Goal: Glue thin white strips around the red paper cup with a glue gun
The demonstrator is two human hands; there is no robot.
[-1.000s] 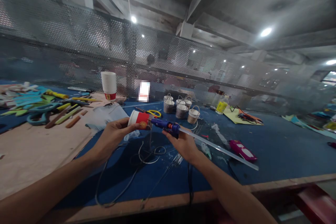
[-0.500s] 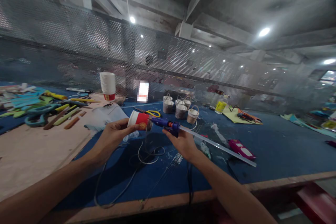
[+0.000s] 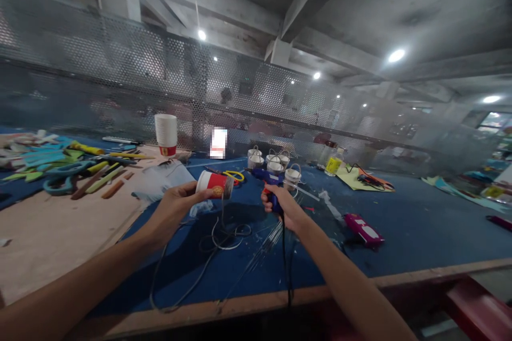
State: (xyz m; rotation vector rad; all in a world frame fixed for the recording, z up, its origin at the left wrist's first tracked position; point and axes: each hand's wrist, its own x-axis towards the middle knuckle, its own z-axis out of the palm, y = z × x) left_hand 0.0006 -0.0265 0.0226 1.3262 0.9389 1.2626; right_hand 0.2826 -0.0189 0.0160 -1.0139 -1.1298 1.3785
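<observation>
My left hand (image 3: 180, 203) holds a red and white paper cup (image 3: 212, 185) on its side, its base end towards the right. Grey cord is wound round that end, and a loose length (image 3: 176, 303) hangs from it and loops over the blue table cover. In my right hand (image 3: 282, 202) is a blue glue gun (image 3: 269, 176) with a clear glue stick out of its back. The gun's tip points left and is apart from the cup. Small cord-wrapped buckets with handles (image 3: 255, 160) stand just behind the gun.
Stacked paper cups (image 3: 166, 133) stand at the back left, near scissors (image 3: 60, 184) and clay-like sticks. Yellow-handled scissors (image 3: 235, 175) lie behind the held cup. A magenta object (image 3: 363, 230), a yellow-labelled bottle (image 3: 333, 163) and yellow paper (image 3: 354, 178) are to the right.
The glue gun in my right hand has moved away from the cup, back and to the right, and has turned. My left hand still holds the cup in nearly the same place.
</observation>
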